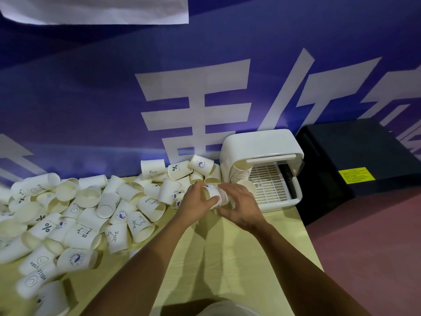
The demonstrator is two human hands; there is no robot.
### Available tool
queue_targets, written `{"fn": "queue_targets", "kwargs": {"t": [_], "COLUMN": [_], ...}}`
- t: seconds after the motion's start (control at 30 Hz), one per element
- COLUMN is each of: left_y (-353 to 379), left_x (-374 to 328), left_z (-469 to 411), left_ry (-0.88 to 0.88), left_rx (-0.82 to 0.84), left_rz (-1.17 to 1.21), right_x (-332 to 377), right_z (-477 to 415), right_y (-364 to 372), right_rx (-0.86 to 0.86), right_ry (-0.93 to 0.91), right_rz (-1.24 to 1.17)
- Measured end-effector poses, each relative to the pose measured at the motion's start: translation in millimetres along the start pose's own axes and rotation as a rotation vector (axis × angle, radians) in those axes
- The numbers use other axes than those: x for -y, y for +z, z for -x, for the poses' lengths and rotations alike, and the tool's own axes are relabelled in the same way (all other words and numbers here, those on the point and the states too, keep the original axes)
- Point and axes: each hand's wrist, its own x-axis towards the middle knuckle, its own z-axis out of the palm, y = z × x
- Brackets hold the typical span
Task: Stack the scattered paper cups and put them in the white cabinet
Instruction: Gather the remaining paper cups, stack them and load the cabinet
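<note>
Several white paper cups [75,215] with blue prints lie scattered across the left and middle of the yellow table [227,258]. Between my hands is a short stack of nested cups [216,194], lying on its side. My left hand [197,201] grips its left end and my right hand [241,205] curls round its right end. The white cabinet [257,144] stands just right of my hands with its lid up. A stack of cups [239,174] leans inside at its left, and one single cup [247,187] lies on the slotted tray.
A blue wall banner [205,87] with large white characters rises right behind the table. A black box [355,156] with a yellow label stands right of the cabinet. The table's right edge drops to a reddish floor [369,247].
</note>
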Motion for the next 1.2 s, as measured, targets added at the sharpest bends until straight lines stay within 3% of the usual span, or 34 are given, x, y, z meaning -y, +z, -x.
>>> {"fn": "queue_targets", "kwargs": {"t": [0.4, 0.57, 0.73, 1.2], "left_y": [-4, -8, 0, 15], "left_x": [-7, -12, -3, 11], "left_z": [8, 10, 6, -6], "left_ry": [0.082, 0.043, -0.007, -0.052], "left_rx": [0.053, 0.057, 0.044, 0.142], "left_rz": [0.096, 0.227, 0.15, 0.004], "right_x": [4, -6, -13, -27], "right_z": [3, 16, 16, 4], "right_y": [3, 2, -9, -8], "right_rx": [-0.064, -0.237, -0.432, -0.352], "right_ry": [-0.025, 0.188, 0.4, 0.55], "right_rz": [-0.02, -0.177, -0.303, -0.192]}}
